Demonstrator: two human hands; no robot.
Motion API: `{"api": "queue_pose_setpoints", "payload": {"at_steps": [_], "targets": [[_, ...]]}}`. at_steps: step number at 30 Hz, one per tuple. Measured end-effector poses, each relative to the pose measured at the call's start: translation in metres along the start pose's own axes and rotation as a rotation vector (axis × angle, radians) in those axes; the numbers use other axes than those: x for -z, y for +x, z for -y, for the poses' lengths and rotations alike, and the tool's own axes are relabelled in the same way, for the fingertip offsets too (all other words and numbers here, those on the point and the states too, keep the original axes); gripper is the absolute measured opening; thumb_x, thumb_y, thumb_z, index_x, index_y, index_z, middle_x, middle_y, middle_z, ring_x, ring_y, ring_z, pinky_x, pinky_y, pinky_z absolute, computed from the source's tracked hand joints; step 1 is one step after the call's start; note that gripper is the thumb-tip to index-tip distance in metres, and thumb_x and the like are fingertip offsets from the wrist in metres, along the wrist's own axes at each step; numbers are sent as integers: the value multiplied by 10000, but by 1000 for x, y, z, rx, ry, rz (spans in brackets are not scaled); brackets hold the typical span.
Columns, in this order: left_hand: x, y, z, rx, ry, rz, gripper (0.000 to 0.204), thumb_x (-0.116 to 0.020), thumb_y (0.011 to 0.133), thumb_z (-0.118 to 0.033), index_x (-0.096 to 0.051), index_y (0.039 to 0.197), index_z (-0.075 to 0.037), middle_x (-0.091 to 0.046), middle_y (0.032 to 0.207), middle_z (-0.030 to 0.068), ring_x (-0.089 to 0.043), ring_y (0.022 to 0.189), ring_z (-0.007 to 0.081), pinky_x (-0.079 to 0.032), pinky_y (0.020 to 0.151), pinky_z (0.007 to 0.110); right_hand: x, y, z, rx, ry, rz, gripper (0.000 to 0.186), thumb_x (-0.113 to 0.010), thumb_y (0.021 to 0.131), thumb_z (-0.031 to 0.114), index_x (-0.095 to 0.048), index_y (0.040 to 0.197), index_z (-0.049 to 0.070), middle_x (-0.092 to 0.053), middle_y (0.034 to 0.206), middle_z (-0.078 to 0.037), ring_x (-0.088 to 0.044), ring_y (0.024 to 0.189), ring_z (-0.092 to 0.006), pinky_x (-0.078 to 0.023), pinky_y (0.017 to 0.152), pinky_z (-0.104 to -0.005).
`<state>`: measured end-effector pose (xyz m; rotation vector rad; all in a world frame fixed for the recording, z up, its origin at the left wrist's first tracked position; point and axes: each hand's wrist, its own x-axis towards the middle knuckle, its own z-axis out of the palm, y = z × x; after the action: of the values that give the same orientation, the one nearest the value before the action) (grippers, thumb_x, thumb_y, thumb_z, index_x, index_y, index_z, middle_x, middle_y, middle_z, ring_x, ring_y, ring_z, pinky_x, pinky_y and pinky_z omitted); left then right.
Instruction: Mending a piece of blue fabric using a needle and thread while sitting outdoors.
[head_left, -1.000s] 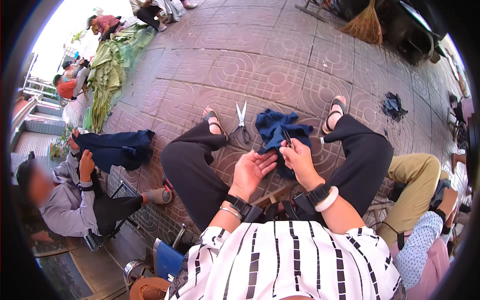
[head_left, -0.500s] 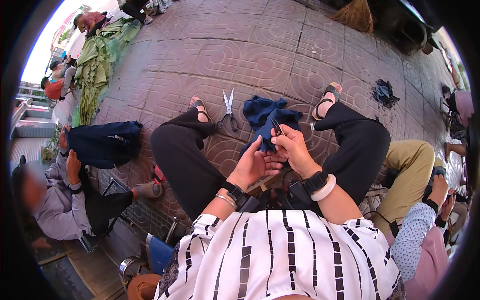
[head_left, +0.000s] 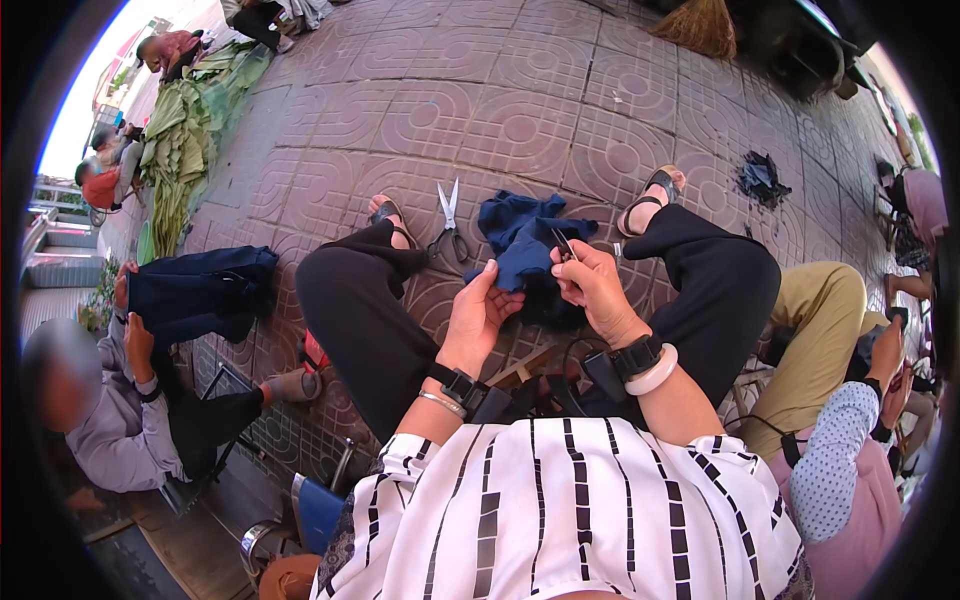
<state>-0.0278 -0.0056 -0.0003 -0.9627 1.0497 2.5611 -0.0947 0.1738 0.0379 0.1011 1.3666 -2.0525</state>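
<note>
I sit with legs spread over a patterned paved floor. A dark blue cloth (head_left: 525, 240) hangs between my knees, its far end lying on the tiles. My left hand (head_left: 480, 312) holds the near edge of that cloth, fingers curled on it. My right hand (head_left: 592, 286) pinches a small dark thread snip (head_left: 563, 243) just above the cloth. A pair of large scissors (head_left: 448, 222) lies on the floor beside my left foot, apart from both hands.
On my left a seated person (head_left: 130, 400) holds up another dark blue garment (head_left: 200, 290). Another person in tan trousers (head_left: 820, 330) sits close on my right. A small dark cloth scrap (head_left: 760, 180) and a broom (head_left: 700, 20) lie farther away; green leaves (head_left: 185, 140) are piled far left.
My left hand has shifted from beside the right hand to the cloth's left edge. The view has tilted slightly; the snip stays in my right hand.
</note>
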Motion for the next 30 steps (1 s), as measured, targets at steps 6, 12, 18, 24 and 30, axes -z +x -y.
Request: {"api": "queue_pose_setpoints", "payload": {"at_steps": [6,12,18,24,30], "targets": [[-1,-2,-1,22,36,-55,241,-599,904,-320,-592,908,-79,-629,757,51,-593,654,158,-470,600,282,3,3,0,7,21,-21,88,-584,785,101,-580,866,67,-477,635,42,-405,509,-31,-294,456,-174],[-3,-5,-4,-50,145,-85,238,-621,894,-317,-593,863,-82,-628,730,47,-596,622,143,-459,557,253,6,9,-4,69,-95,-153,107,-580,792,86,-574,885,33,-447,630,46,-359,495,-17,-252,438,-172],[-1,-2,-5,-190,105,-153,187,-619,893,-276,-600,860,-93,-639,789,20,-598,683,126,-469,610,256,12,17,-21,184,-264,-157,99,-582,776,93,-600,839,19,-484,628,49,-428,559,-34,-333,515,-199],[2,-1,-3,-239,17,-104,126,-611,875,-228,-606,881,-102,-644,865,12,-591,830,133,-457,763,299,15,22,-26,180,-332,-190,110,-583,765,89,-594,838,6,-475,619,50,-425,565,-34,-332,519,-207],[4,0,1,-65,-26,-36,211,-584,873,-283,-586,941,-83,-649,963,65,-596,962,203,-447,824,327,14,22,-27,177,-353,-200,108,-583,763,85,-592,837,7,-480,622,48,-420,565,-35,-326,511,-212]]}}
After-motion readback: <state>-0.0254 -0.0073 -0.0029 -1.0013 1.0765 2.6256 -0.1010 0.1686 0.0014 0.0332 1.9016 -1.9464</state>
